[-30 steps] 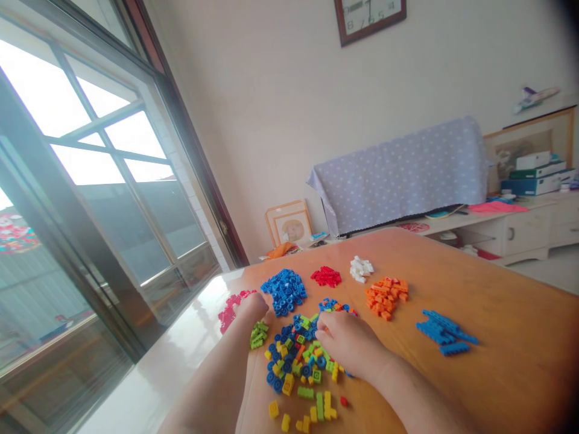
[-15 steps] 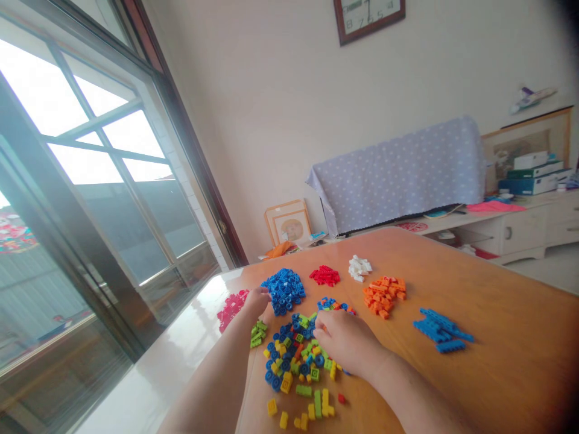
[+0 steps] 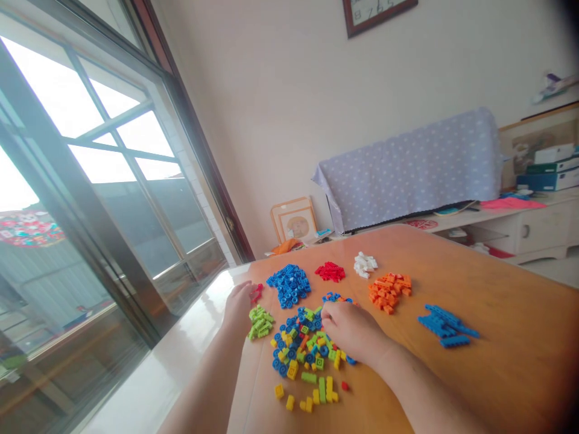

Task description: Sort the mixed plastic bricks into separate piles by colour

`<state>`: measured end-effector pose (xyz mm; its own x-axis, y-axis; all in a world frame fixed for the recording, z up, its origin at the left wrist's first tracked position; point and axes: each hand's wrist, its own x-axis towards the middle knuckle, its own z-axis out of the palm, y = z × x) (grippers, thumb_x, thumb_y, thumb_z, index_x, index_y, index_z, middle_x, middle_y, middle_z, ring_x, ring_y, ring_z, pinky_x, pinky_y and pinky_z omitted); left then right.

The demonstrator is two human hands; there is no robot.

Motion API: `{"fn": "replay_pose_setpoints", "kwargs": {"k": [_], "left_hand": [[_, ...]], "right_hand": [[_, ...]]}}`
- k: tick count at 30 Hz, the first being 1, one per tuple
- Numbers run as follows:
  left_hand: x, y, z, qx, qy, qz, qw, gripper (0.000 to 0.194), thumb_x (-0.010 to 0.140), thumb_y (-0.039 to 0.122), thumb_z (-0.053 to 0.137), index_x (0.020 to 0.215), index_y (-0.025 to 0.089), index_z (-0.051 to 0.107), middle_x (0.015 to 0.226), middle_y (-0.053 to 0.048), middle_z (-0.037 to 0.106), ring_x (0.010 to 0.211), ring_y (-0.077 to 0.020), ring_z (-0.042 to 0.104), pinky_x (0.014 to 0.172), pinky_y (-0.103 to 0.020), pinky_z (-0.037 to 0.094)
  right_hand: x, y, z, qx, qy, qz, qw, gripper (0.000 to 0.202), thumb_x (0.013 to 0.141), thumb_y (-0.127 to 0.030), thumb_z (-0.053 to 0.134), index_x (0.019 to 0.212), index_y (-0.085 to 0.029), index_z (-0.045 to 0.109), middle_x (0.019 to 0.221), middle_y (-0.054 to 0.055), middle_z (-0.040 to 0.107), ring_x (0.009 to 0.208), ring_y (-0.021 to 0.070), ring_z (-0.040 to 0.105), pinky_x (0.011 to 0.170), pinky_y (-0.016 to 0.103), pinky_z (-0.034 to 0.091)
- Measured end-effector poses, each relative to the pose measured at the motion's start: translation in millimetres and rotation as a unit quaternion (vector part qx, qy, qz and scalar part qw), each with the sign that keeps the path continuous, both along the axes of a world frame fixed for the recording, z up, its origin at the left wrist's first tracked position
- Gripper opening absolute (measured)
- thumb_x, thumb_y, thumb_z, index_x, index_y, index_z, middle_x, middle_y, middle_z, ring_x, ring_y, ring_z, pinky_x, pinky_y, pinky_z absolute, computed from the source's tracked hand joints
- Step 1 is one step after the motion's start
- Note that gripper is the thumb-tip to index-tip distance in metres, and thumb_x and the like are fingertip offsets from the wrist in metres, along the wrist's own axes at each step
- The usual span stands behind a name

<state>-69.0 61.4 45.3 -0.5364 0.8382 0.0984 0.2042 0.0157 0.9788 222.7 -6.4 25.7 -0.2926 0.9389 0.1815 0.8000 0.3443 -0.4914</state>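
My left hand (image 3: pixel 238 300) is over the pink bricks (image 3: pixel 257 293), covering most of that pile. Its fingers look drawn together, and whatever they hold is hidden. A lime green brick pile (image 3: pixel 260 322) lies close beside its wrist. My right hand (image 3: pixel 347 322) rests at the right side of a mixed heap of toy bricks (image 3: pixel 298 343) in blue, yellow, green and red. The fingers of that hand are curled inward, their tips against the heap; I cannot make out what is in them. Just beyond it shows a small blue and orange pile (image 3: pixel 335 298), partly hidden.
Sorted piles lie farther back on the wooden table (image 3: pixel 497 289): blue bricks (image 3: pixel 289 285), red bricks (image 3: pixel 330 271), white bricks (image 3: pixel 364 264) and orange bricks (image 3: pixel 389 292). Long blue bricks (image 3: pixel 446 325) are at the right. Loose yellow bricks (image 3: pixel 279 391) lie nearer.
My left hand has moved left, from the edge of the blue pile to over the pink pile, uncovering more green bricks. My right hand stays by the mixed heap. The view has shifted slightly.
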Motion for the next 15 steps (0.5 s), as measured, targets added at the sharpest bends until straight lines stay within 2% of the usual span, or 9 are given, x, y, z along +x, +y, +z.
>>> {"fn": "replay_pose_setpoints", "kwargs": {"k": [5,10,12,15], "left_hand": [[3,-36,-1.4,0.030,-0.107,0.040,0.993,0.045,0.084,0.040,0.053,0.123,0.018,0.055,0.110,-0.011,0.071,0.086,-0.0194,0.071,0.063,-0.027,0.053],[25,-61,-23.2,0.038,-0.095,0.019,0.995,0.049,0.081,0.049,0.055,0.122,0.021,0.056,0.117,-0.009,0.069,0.097,-0.0207,0.070,0.064,-0.026,0.052],[32,-68,-34.1,0.048,-0.072,0.011,0.996,0.047,0.080,0.051,0.058,0.116,0.021,0.059,0.114,-0.009,0.070,0.096,-0.0209,0.069,0.068,-0.027,0.052],[39,-74,-47.4,0.060,0.004,-0.009,0.998,0.050,0.077,0.057,0.062,0.110,0.019,0.063,0.103,-0.009,0.071,0.091,-0.0218,0.067,0.072,-0.029,0.052]], "right_hand": [[6,5,-0.1,-0.003,0.009,-0.010,1.000,0.023,0.086,-0.021,0.046,0.094,-0.025,0.067,0.091,0.003,0.072,0.083,0.0174,0.062,0.063,0.026,0.027],[5,8,-4.1,0.028,0.035,-0.033,0.998,0.032,0.087,-0.020,0.044,0.110,-0.026,0.067,0.110,0.005,0.072,0.096,0.0189,0.064,0.072,0.025,0.036],[-1,4,-5.6,0.030,0.046,-0.006,0.998,0.038,0.087,-0.019,0.043,0.118,-0.026,0.065,0.115,0.005,0.071,0.100,0.0183,0.064,0.077,0.025,0.038],[-12,-6,-7.0,0.011,0.047,0.070,0.996,0.042,0.087,-0.018,0.043,0.122,-0.028,0.065,0.113,0.004,0.073,0.101,0.0177,0.066,0.080,0.024,0.041]]}}
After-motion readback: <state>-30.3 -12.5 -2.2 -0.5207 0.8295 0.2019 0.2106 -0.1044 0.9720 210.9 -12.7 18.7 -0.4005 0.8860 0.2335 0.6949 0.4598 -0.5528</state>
